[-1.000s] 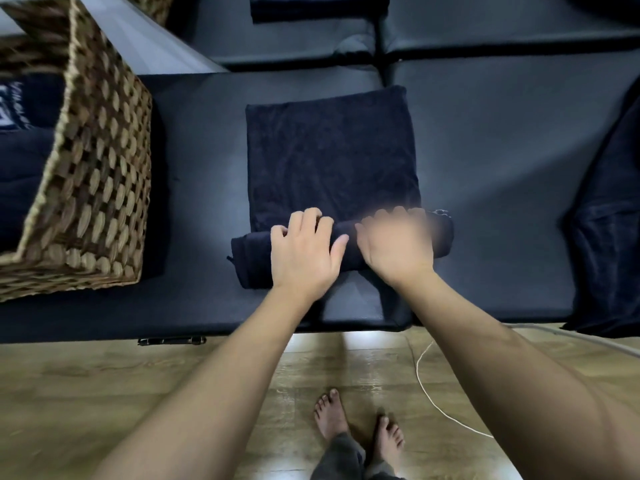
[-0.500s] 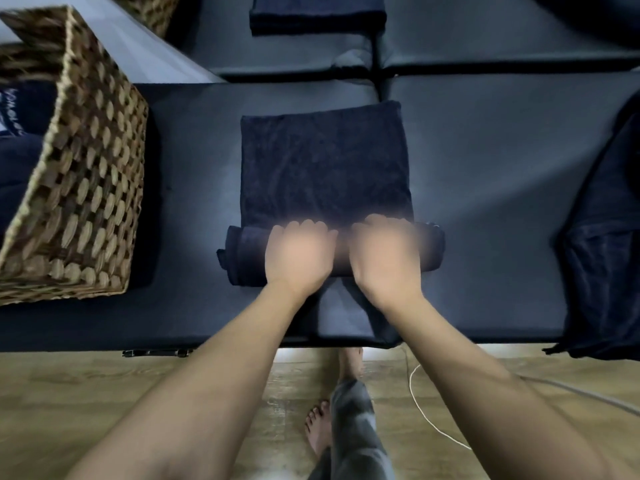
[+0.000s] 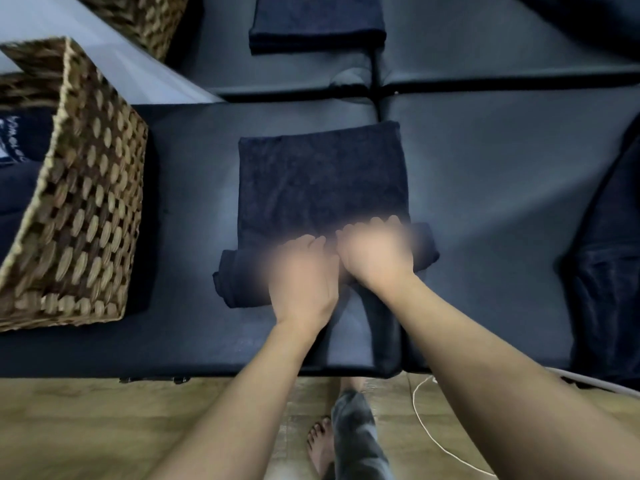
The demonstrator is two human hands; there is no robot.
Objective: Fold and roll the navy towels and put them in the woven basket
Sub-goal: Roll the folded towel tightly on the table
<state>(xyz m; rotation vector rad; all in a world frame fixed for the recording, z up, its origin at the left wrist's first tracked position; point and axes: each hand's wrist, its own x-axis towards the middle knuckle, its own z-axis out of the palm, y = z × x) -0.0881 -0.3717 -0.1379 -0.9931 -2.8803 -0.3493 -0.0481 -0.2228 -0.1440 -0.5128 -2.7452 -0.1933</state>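
Note:
A folded navy towel (image 3: 320,174) lies flat on the dark padded table (image 3: 502,202), its near end wound into a thick roll. My left hand (image 3: 301,275) and my right hand (image 3: 375,252) press side by side on top of that roll, fingers curled over it; both are motion-blurred. The rolled ends stick out left and right of my hands. The woven basket (image 3: 90,216) stands at the left on the table, with navy towel visible inside it.
Another folded navy towel (image 3: 317,24) lies on the far table. A heap of dark cloth (image 3: 609,258) drapes over the right edge. A second woven basket (image 3: 145,19) sits far left. A white cable (image 3: 433,441) runs on the wooden floor by my feet.
The roll has grown thicker and moved away from me up the towel, with both hands travelling along on it. The flat part is shorter.

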